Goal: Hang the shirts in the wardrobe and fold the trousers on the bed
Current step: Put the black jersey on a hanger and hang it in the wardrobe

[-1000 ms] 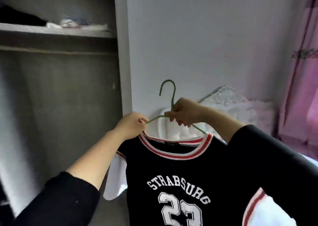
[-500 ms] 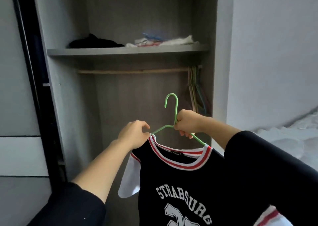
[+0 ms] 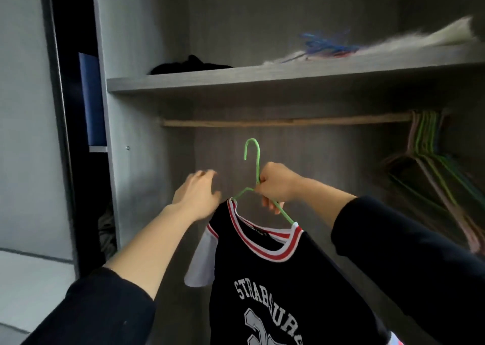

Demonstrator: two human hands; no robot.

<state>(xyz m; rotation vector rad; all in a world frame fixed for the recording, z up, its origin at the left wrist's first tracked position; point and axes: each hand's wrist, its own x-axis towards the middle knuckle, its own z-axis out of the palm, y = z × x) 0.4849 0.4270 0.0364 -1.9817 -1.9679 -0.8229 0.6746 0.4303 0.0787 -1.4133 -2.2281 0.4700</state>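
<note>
The black shirt [image 3: 275, 279] hangs on a green hanger [image 3: 257, 166] before the open wardrobe [image 3: 136, 124], below the wooden rail [image 3: 283, 122] and not yet on it. The right hand [image 3: 275, 184] is fisted round the hanger's neck, hook upward, ready, I'd say, for the lift. The left hand [image 3: 198, 195] is blurred, its fingers loosely spread, and holds nothing beside the shirt's left shoulder. Spare hangers [image 3: 430, 155] crowd the rail's right end — the bare middle looks likeliest.

Shirt [image 3: 275, 279] on its hanger [image 3: 258, 161] up before the wardrobe [image 3: 147, 108] opening, right grip [image 3: 275, 184] round the hanger neck, left grip [image 3: 196, 192] just left of the collar, rail [image 3: 262, 122] above and behind, spare hangers [image 3: 430, 155] at the rail's right end, shelf [image 3: 262, 78] over it, cloth heap [image 3: 189, 65] on the shelf's left.
</note>
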